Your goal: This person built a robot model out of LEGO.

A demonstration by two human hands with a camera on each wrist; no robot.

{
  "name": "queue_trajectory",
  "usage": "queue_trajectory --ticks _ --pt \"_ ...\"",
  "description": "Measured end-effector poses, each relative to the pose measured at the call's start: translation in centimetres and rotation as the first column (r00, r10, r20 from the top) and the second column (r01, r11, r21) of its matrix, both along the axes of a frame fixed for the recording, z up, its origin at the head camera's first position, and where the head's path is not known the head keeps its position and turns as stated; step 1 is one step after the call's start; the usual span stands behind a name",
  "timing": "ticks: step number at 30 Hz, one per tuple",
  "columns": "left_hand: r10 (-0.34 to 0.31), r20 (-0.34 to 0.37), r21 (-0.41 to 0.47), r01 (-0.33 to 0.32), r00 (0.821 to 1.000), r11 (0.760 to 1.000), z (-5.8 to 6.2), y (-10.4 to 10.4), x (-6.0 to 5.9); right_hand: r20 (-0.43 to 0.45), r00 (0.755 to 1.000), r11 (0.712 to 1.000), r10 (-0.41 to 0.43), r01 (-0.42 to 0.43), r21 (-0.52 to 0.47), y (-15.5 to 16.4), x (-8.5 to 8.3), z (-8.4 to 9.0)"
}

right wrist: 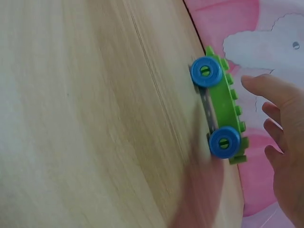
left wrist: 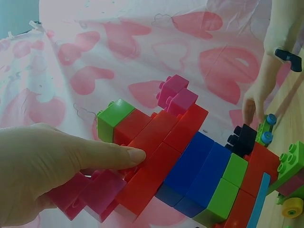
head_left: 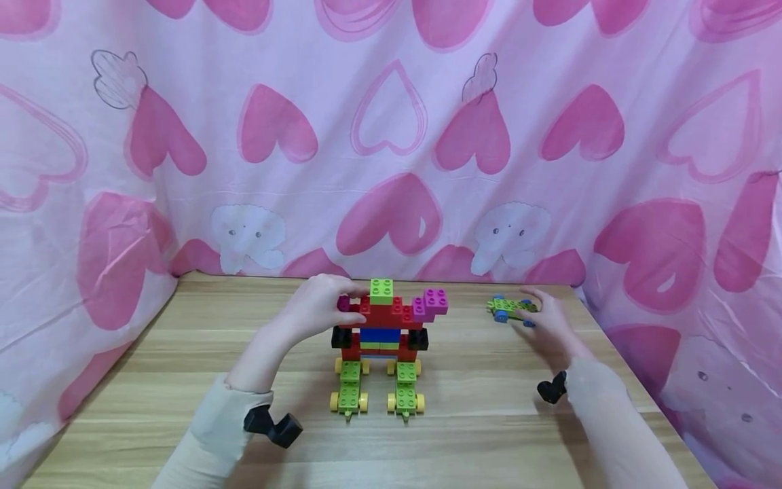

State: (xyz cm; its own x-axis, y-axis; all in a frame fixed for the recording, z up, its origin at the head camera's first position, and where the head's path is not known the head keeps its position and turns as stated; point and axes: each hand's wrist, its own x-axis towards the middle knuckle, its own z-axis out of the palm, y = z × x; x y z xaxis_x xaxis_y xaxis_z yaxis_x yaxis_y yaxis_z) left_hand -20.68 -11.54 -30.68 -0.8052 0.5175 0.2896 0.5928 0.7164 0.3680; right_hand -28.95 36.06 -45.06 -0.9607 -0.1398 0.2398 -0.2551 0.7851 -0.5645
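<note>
A toy-brick figure (head_left: 380, 316) stands upright on the table, built of red, blue, black and green bricks. Two green wheeled bases (head_left: 349, 390) with yellow wheels carry it. My left hand (head_left: 308, 309) grips the figure's upper left side; in the left wrist view the thumb lies along the red bricks (left wrist: 156, 161), and the other fingers are hidden behind magenta bricks (left wrist: 102, 187). Over at the right, a green wheeled brick base (right wrist: 223, 107) with blue wheels rests on the table. My right hand (right wrist: 287, 128) hovers beside its studded top, fingers loosely bent and apart from it.
The wooden table (head_left: 464, 421) ends at the back against a pink curtain (head_left: 391, 136) with hearts, which also runs along both sides. The blue-wheeled base lies close to the back right edge. Black wrist mounts (head_left: 275, 426) stick out from both sleeves.
</note>
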Motion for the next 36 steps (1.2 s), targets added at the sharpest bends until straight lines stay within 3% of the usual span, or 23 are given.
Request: queue_trajectory --ticks 6,11,21,36 --pt "0.000 0.002 0.001 0.000 1.000 1.000 0.0 0.0 0.0 0.138 0.990 0.997 0.006 0.005 -0.083 0.7 -0.9 -0.8" --pt "-0.008 0.008 0.010 0.007 1.000 1.000 0.0 0.1 0.1 0.181 0.983 0.999 0.014 -0.005 -0.049 1.5 -2.2 -1.7" --pt "-0.014 0.003 0.011 0.013 1.000 1.000 -0.2 0.1 -0.1 0.224 0.974 0.999 0.032 -0.024 -0.038 2.3 -3.3 -2.5" --pt "0.000 -0.001 0.002 0.000 1.000 1.000 -0.1 0.1 0.0 0.201 0.979 0.999 0.047 -0.046 -0.010 2.5 -4.1 -2.5"
